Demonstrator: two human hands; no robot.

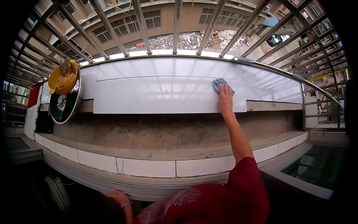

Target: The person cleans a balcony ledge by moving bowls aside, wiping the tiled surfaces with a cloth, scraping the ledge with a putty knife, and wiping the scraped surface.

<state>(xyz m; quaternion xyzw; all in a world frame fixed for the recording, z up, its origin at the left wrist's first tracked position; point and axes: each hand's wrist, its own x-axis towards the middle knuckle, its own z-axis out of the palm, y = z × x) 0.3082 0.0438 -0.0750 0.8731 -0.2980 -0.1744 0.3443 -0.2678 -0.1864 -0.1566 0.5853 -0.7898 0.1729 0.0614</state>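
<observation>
Your right hand (225, 101) reaches out ahead of you, palm down on a bunched blue cloth (217, 84) that lies on the glossy white counter (160, 95). The fingers are bent lightly over the cloth, gripping it against the surface, with part of it showing around the fingertips. This looks like the middle of a wiping stroke, though one still view cannot show which way the cloth is moving. A further stroke would call for an even press through the fingers, the cloth kept flat to the slab, and care at the seam (167, 77) just beyond your fingertips.

Your left hand (118, 196) is low and close to your body, beside the metal window track (149, 191). It looks open, fingers loosely extended, and no object shows in it. Whether it leans on the track is hard to tell.

Beyond your right hand, upright metal bars (176, 28) line the counter's far edge. Well to the left of that hand, at the counter's end, a yellow bowl (55, 78) sits over a metal basin (79, 102) with something dark green in it. Nearer you than the right hand, below the counter's front edge, runs a stained concrete ledge (167, 130).
</observation>
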